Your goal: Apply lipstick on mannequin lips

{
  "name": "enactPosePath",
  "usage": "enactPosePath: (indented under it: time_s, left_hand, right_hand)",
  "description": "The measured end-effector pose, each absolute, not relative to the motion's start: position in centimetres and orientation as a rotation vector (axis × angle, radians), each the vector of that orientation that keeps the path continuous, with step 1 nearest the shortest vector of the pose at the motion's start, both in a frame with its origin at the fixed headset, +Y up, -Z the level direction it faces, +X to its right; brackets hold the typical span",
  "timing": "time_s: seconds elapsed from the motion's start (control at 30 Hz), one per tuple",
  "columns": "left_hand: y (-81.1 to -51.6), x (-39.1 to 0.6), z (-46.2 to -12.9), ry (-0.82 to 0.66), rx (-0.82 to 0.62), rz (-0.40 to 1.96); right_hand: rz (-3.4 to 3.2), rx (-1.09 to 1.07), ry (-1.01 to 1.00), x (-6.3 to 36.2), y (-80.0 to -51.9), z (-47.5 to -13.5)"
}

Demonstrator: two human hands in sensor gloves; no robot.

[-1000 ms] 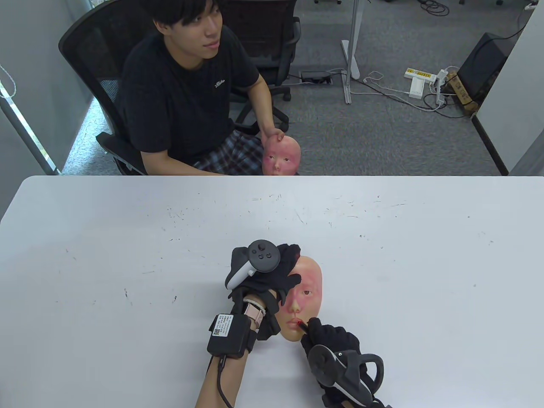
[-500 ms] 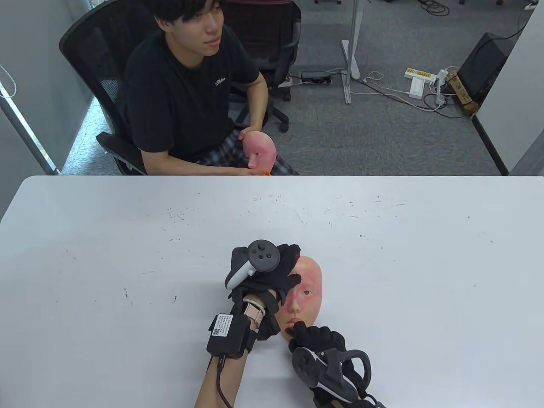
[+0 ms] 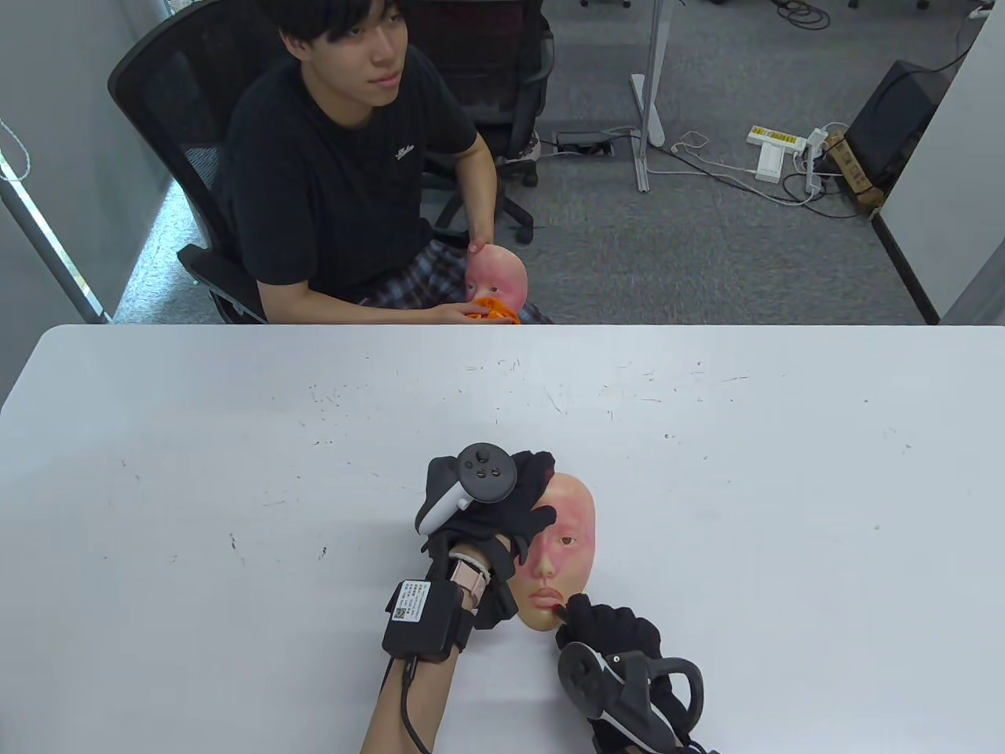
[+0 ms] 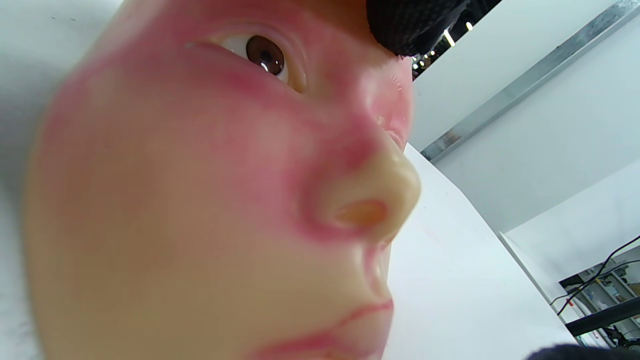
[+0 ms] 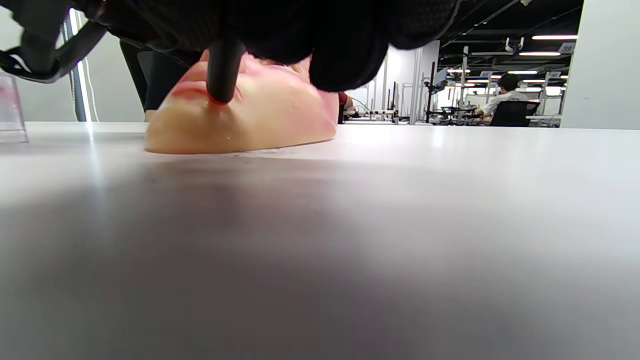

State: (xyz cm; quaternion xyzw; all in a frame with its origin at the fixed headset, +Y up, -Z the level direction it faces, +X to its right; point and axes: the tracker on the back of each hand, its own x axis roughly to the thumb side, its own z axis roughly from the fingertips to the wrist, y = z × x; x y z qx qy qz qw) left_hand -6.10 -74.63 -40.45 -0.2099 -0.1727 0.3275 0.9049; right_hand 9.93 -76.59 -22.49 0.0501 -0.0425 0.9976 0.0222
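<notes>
A skin-coloured mannequin face (image 3: 567, 550) with pink-stained cheeks lies face up on the white table (image 3: 235, 440) near the front edge. My left hand (image 3: 502, 503) rests on its forehead and left side and holds it still. My right hand (image 3: 608, 628) grips a dark lipstick (image 3: 559, 609) whose red tip touches the right corner of the lips (image 3: 545, 594). In the right wrist view the lipstick (image 5: 224, 75) stands down onto the face (image 5: 260, 120). The left wrist view shows the face (image 4: 210, 200) close up, with a thin red line on the lips (image 4: 345, 325).
A person in a black shirt (image 3: 338, 173) sits beyond the table's far edge, holding a second mannequin face (image 3: 496, 276) and an orange cloth (image 3: 493, 311). A clear cup (image 5: 11, 110) stands at the left edge of the right wrist view.
My right hand moved the lipstick left along the lips, then back to their right corner. The seated person turned the second face and brought an orange cloth to it.
</notes>
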Motion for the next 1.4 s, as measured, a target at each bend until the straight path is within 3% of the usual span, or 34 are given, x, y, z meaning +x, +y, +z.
enactPosePath:
  time_s: [0.2, 0.33, 0.47, 0.8, 0.93, 1.03, 1.4]
  left_hand:
    - [-74.6, -6.0, -40.5, -0.357, -0.436, 0.669]
    - [-74.7, -6.1, -40.5, -0.36, -0.436, 0.677]
    - [-74.7, -6.1, -40.5, -0.361, -0.439, 0.677]
    - [-74.7, -6.1, -40.5, -0.361, -0.439, 0.678]
    - [-74.7, -6.2, -40.5, -0.361, -0.44, 0.681]
    - [-74.7, -6.1, -40.5, -0.361, -0.442, 0.676]
    - [-74.7, -6.2, -40.5, -0.359, -0.443, 0.679]
  right_hand:
    - [3.097, 0.154, -0.099, 10.0, -76.6, -22.8]
    - [3.076, 0.318, -0.175, 9.1, -76.4, -22.2]
    - [3.147, 0.354, -0.055, 7.7, -76.7, -22.8]
    - [3.126, 0.23, -0.269, 8.2, -76.1, -22.3]
    - [3.134, 0.287, -0.247, 7.9, -76.2, -22.4]
    - [3.172, 0.316, -0.102, 7.2, -76.5, -22.8]
    - [3.141, 0.173, -0.236, 8.5, -76.1, -22.2]
